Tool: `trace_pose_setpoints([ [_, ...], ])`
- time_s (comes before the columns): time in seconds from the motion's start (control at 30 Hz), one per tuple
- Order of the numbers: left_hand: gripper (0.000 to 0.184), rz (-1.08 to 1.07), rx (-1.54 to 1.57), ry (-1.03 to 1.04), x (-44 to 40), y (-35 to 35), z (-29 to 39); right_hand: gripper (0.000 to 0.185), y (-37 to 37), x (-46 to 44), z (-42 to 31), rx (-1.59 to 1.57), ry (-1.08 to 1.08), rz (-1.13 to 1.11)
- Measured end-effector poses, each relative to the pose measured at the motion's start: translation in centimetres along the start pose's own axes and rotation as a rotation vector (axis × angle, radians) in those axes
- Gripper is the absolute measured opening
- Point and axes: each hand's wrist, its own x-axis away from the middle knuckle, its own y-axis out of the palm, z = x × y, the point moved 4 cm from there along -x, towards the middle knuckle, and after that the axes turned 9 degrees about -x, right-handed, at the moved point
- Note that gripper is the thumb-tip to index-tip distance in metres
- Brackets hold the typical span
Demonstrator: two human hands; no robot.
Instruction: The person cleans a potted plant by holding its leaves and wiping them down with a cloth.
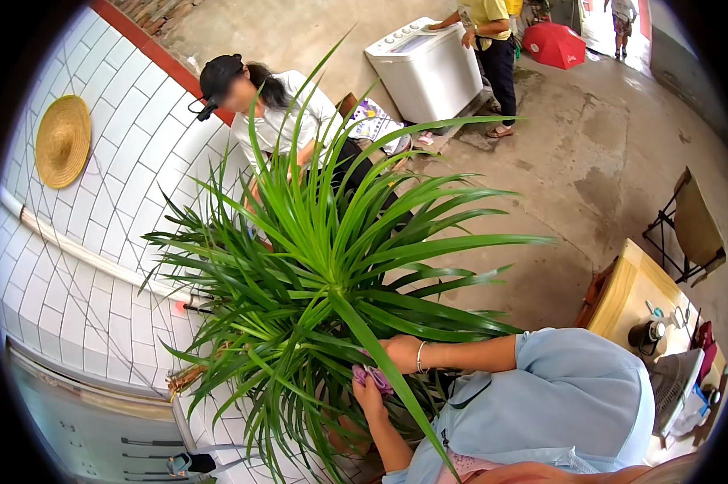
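A large potted-type plant with long, narrow green leaves (335, 278) fills the middle of the view. My left hand (369, 399), low among the leaves, is closed on a crumpled purple cloth (377, 381). Just above it, my right hand (400, 353), with a bracelet at the wrist, has its fingers closed at the foliage. Leaves hide its fingertips, and what they hold cannot be made out. One long leaf crosses in front, between my two hands. The plant's base is hidden.
Beyond the plant sits a person in a black cap (221, 78); another stands by a white washing machine (424, 68). A wooden table (622, 298) and folding chair (694, 222) are at the right. A tiled wall (130, 153) with a straw hat (63, 141) runs along the left.
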Motion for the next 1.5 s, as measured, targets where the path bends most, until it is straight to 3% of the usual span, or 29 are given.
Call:
trace_pose_setpoints([
  [0.1,0.028,0.049,-0.065,0.073,0.3,-0.3,0.4,0.028,0.0,-0.2,-0.3,0.007,-0.030,0.000],
  [0.17,0.027,0.000,0.038,-0.041,0.6,0.5,-1.1,0.028,-0.4,1.1,0.0,0.025,0.021,-0.049],
  [0.3,0.027,0.010,0.008,-0.036,-0.2,-0.2,-0.4,0.028,-0.7,-0.1,-0.5,-0.017,0.029,-0.032],
  [0.4,0.028,0.047,-0.120,0.097,-0.8,-0.7,-1.1,0.029,-0.5,-0.1,-0.4,0.001,0.011,-0.019],
  [0.6,0.033,0.052,-0.221,0.015,-0.7,-0.4,-0.7,0.028,-0.1,-0.1,-0.1,0.016,0.026,-0.043],
  [0.67,0.035,0.072,-0.066,-0.036,-0.4,-0.2,-1.0,0.028,-0.1,0.1,-0.1,0.004,0.006,-0.031],
  [0.87,0.037,-0.012,-0.117,-0.018,-1.6,-1.3,-2.8,0.028,0.1,0.1,0.2,0.000,0.015,-0.045],
  [1.0,0.036,0.063,-0.142,-0.026,-0.7,-0.8,-2.0,0.027,-0.2,0.3,0.1,-0.032,0.011,-0.042],
  [1.07,0.035,0.016,0.009,0.034,-1.0,-1.0,-3.0,0.026,-0.3,0.4,0.2,-0.045,0.013,-0.029],
  [1.27,0.033,-0.018,0.092,-0.039,-2.1,-1.1,-4.4,0.026,-1.6,0.7,-0.4,-0.048,0.014,-0.038],
  [1.4,0.033,0.081,0.145,0.035,1.9,-0.2,3.6,0.024,-1.6,0.7,-1.1,-0.143,0.005,-0.053],
  [1.47,0.035,0.101,0.373,0.126,3.4,-0.8,7.4,0.022,-1.8,1.4,-1.6,-0.287,0.017,-0.053],
  [1.5,0.035,0.158,0.425,0.122,2.5,-1.7,8.1,0.022,0.4,1.3,1.0,-0.222,-0.091,-0.040],
])
